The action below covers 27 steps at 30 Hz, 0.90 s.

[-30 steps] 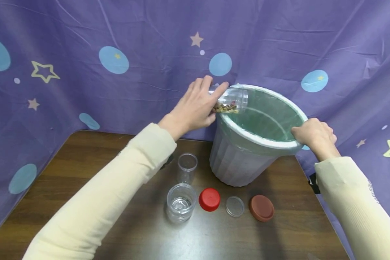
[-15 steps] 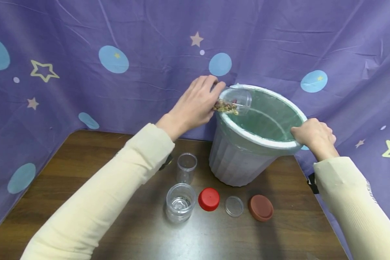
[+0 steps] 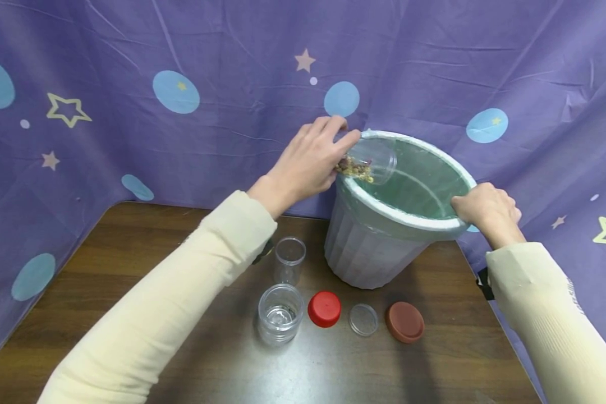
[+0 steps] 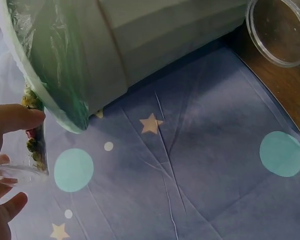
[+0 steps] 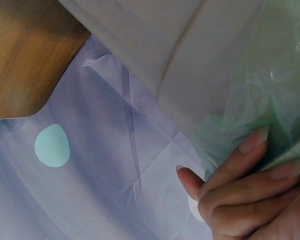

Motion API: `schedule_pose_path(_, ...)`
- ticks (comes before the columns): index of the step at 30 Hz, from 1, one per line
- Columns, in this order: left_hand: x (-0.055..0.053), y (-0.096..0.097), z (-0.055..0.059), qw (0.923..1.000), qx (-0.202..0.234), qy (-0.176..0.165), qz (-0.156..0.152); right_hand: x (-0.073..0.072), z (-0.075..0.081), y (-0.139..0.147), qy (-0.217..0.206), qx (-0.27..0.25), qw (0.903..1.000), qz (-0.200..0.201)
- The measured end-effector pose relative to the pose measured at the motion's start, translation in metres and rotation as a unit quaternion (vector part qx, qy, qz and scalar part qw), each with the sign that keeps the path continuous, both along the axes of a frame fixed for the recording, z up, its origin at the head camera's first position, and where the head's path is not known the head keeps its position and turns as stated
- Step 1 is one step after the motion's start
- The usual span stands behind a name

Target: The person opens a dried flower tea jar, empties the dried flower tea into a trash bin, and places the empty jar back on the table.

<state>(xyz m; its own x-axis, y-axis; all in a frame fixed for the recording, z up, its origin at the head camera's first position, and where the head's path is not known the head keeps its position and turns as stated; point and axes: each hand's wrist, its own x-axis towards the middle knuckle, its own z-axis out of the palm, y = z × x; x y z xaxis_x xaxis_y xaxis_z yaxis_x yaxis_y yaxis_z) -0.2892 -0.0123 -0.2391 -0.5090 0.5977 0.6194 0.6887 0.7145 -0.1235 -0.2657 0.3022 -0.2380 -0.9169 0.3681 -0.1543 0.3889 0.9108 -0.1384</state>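
Observation:
My left hand (image 3: pixel 310 160) grips a clear plastic jar (image 3: pixel 381 160) lying on its side, its far end over the left rim of a grey trash can (image 3: pixel 366 252). Small dried bits, yellow, brown and red (image 3: pixel 356 169), lie along the jar's lower side; in the left wrist view they show beside the thumb (image 4: pixel 22 117). A thin green bag lines the can and folds over its rim (image 3: pixel 409 220). On the can's right side my right hand (image 3: pixel 489 216) holds the rim, with its fingers (image 5: pixel 250 190) curled against the bag on the outside.
Two uncovered clear jars (image 3: pixel 290 258), (image 3: pixel 281 315) stand left of the can. In front of it lie a red lid (image 3: pixel 325 308), a clear lid (image 3: pixel 363 320) and a brownish-red lid (image 3: pixel 405 322). A purple patterned curtain (image 3: pixel 232 112) hangs behind the wooden table (image 3: pixel 222 359).
The jar in my left hand has moved slightly right, further over the can's rim, and tips down a little more. My right hand stays on the rim.

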Motion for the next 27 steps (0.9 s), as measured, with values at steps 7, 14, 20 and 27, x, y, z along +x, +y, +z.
schedule_pose_path(7, 0.002, 0.004, 0.002, 0.9995, -0.019, 0.022, 0.013, 0.000, 0.000, 0.000, 0.001, -0.001, 1.0000, 0.003)
schedule_pose_path(14, 0.004, 0.008, 0.004, 0.9990, -0.028, 0.031, 0.016, 0.001, 0.001, 0.000, 0.001, -0.002, 1.0000, 0.004)
schedule_pose_path(20, 0.003, 0.009, 0.002, 0.9987, -0.022, 0.043, 0.016, 0.001, 0.001, 0.000, 0.001, 0.000, 1.0000, 0.005)
schedule_pose_path(27, 0.002, 0.011, 0.000, 0.9976, -0.020, 0.066, 0.007, 0.001, 0.000, 0.000, 0.002, -0.003, 1.0000, 0.004)
